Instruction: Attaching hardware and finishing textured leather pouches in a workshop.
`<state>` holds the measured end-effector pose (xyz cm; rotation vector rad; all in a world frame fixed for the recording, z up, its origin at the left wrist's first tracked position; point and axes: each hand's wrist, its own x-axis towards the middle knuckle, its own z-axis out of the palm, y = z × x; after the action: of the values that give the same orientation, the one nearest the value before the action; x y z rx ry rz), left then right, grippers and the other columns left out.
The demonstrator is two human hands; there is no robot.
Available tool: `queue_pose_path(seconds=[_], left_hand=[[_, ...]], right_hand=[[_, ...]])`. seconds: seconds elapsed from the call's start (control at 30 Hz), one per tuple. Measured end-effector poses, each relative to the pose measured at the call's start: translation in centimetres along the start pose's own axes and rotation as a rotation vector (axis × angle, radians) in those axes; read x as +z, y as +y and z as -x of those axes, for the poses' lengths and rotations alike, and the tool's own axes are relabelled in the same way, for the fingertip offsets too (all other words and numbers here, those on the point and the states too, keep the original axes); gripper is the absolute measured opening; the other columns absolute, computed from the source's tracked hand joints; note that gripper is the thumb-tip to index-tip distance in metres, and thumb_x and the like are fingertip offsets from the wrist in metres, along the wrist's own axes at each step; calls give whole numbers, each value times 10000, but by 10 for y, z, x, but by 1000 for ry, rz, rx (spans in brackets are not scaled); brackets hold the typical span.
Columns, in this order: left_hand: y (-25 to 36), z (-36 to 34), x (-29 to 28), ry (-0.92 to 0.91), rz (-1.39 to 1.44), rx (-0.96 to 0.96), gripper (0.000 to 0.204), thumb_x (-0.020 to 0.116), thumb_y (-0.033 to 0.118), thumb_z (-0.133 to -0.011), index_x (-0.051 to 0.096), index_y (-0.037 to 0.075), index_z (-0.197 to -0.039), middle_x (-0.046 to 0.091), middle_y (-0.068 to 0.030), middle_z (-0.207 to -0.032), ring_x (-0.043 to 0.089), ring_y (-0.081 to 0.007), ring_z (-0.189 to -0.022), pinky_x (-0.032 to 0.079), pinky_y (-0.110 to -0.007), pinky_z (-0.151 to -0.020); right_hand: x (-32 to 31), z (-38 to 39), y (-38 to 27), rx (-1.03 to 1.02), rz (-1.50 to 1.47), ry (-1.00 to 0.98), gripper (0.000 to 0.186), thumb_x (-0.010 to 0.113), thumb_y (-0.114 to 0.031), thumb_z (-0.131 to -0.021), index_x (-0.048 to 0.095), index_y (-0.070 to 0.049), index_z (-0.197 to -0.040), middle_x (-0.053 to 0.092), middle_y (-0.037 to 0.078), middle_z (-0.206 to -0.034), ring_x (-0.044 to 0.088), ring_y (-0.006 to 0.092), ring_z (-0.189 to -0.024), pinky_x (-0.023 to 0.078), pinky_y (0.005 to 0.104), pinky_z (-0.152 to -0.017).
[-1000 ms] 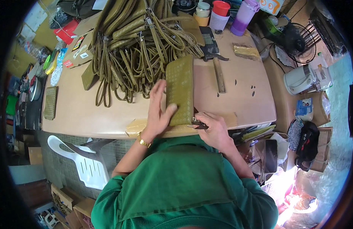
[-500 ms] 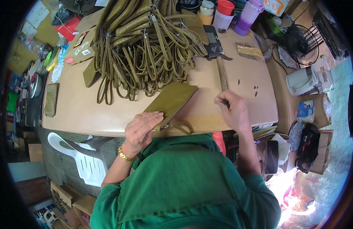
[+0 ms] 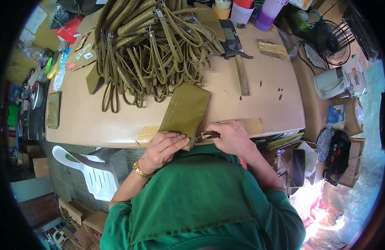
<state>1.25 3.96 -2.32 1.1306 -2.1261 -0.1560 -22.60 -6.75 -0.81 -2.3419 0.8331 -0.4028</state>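
An olive-green zip pouch (image 3: 186, 109) lies at the table's near edge, tilted with its far end toward the heap. My left hand (image 3: 166, 146) presses on its near end, the fingers closed over the material. Just right of the pouch, my right hand (image 3: 231, 136) is closed on the pouch's wrist strap (image 3: 210, 134), beside a small metal clasp at the zip's end. Most of the strap is hidden in my fingers. Beyond my hands rises a heap of similar olive pouches (image 3: 136, 25) with looped straps hanging forward.
A flat wooden stick (image 3: 242, 76) lies right of the pouch. Behind it sit a dark cloth-like piece (image 3: 232, 39) and a purple bottle (image 3: 270, 14). A woven olive piece (image 3: 54, 110) rests at the table's left. A white plastic chair (image 3: 96, 177) stands at the lower left.
My right hand has come left and down from near the wooden stick to the pouch's strap. The pouch has turned more upright, its zip end now between my hands.
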Motion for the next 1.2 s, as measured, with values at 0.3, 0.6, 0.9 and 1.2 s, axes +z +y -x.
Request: queue_pose_path(seconds=[0.3,0.6,0.9,1.2], left_hand=[[-3,-11,22,79,30,-78,428,797,101,-673,686,50,-1084,669,-98,-1042,627,-257,-930,506,-332,-788],[-3,10,20,196,125,-400,324,769,11,-675,696,39,-990,658,-95,-943,620,-249,-881,504,-315,-753],[-2,12,26,223,84,-134,266,746,-56,-661,712,36,-909,666,-91,-873,633,-253,-792,526,-342,-719],[5,7,2,212,182,-90,244,731,-49,-685,698,26,-915,650,-84,-870,630,-246,-802,533,-330,-722]], right_hand=[[25,-3,-8,24,-237,-67,373,592,-5,-679,648,-84,-1039,626,79,-939,627,313,-836,491,409,-721],[19,-9,-11,52,-342,28,247,645,19,-735,665,-37,-975,622,94,-820,626,252,-716,491,303,-646],[29,-10,-1,-35,-182,158,204,633,82,-658,656,-29,-829,609,83,-777,622,252,-672,488,329,-599],[7,-16,69,169,30,497,266,606,61,-639,658,-96,-847,629,40,-841,643,273,-735,518,369,-642]])
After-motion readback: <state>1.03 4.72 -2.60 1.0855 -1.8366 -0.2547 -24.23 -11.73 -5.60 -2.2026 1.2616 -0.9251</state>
